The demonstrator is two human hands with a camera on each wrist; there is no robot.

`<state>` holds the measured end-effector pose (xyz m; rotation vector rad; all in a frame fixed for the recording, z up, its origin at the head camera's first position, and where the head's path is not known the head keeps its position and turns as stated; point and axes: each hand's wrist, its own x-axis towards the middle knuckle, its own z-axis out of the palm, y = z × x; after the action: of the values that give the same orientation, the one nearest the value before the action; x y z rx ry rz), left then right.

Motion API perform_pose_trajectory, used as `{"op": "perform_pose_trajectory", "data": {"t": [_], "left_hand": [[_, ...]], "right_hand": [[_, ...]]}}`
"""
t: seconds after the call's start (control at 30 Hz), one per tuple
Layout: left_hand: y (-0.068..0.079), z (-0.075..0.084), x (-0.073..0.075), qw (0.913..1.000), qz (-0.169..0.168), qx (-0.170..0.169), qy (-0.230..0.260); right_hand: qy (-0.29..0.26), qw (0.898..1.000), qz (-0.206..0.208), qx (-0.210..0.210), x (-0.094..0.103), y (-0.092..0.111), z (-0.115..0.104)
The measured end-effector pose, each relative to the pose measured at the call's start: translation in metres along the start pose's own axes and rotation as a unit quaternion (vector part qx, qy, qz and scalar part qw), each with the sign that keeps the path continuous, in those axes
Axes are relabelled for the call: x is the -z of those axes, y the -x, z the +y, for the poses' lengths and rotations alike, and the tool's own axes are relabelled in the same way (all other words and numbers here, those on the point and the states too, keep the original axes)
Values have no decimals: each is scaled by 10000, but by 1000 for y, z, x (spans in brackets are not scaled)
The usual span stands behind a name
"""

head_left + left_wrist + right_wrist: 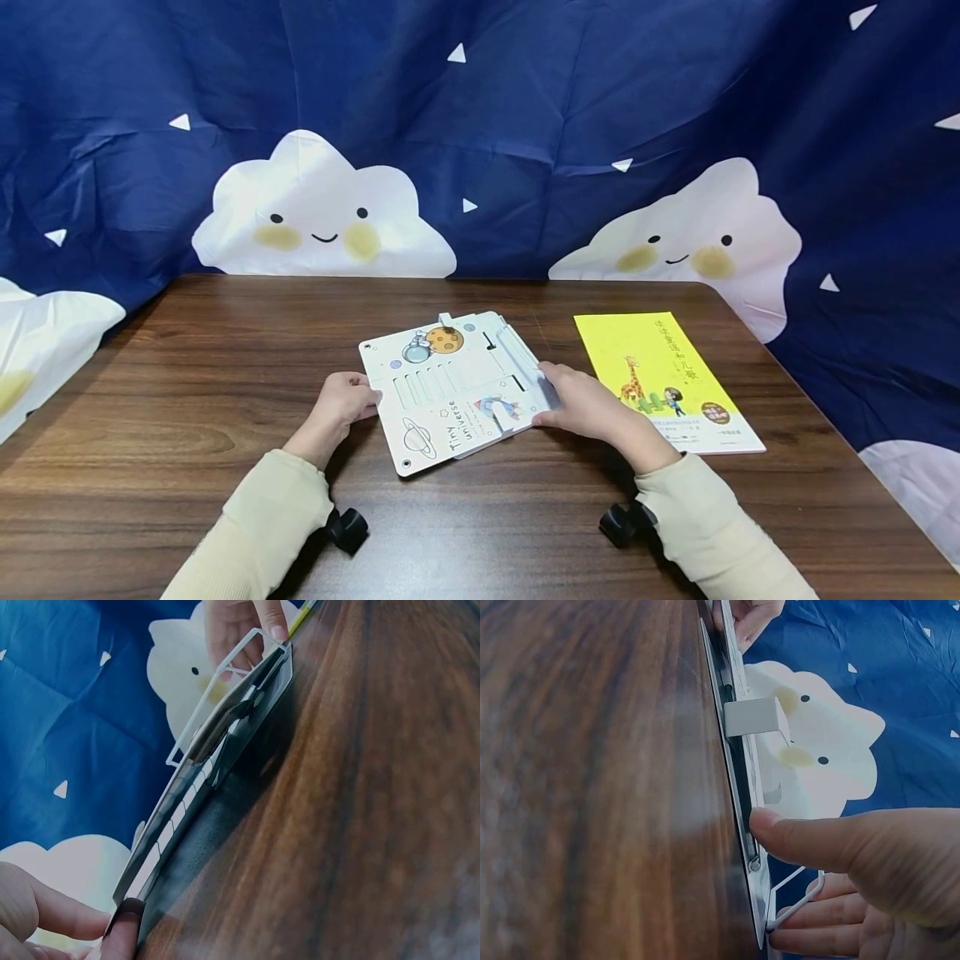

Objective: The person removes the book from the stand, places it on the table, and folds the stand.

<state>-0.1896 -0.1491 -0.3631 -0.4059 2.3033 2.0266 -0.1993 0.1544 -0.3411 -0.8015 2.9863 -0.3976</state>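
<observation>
A white folding book stand (438, 387) printed with planets and "Tiny universe" lies nearly flat, turned at an angle, at the middle of the table. My left hand (343, 404) pinches its left edge, the thumb above and a finger below, as the left wrist view shows. At the opposite side my right hand (588, 404) grips the right edge. In the right wrist view its thumb (802, 836) touches the stand's edge, and the other fingers lie by a white wire support (799, 904). A white clip (754, 716) sticks out from the stand's near edge.
To the right of the stand lies a yellow book (611, 342) with a giraffe on its cover. The brown wooden table (187, 358) ends against a dark blue curtain (510, 100) with smiling clouds. Black wrist devices (347, 531) sit at both sleeves.
</observation>
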Motion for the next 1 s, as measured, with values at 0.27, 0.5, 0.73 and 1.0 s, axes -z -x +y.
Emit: {"op": "perform_pose_trajectory", "data": {"t": [0.27,0.5,0.73,1.0], "left_hand": [[-9,0,-1,9996,-147,-25,-247],[-20,3,1,9986,-277,101,-429],[-32,8,1,9962,-335,161,-784],[-45,14,0,9966,-467,307,-600]], "right_hand": [[162,9998,19,-77,1,3,-3],[392,9991,131,-72,-2,5,-6],[588,9979,261,-50,-2,7,-11],[834,9959,335,-120,-3,6,-15]]}}
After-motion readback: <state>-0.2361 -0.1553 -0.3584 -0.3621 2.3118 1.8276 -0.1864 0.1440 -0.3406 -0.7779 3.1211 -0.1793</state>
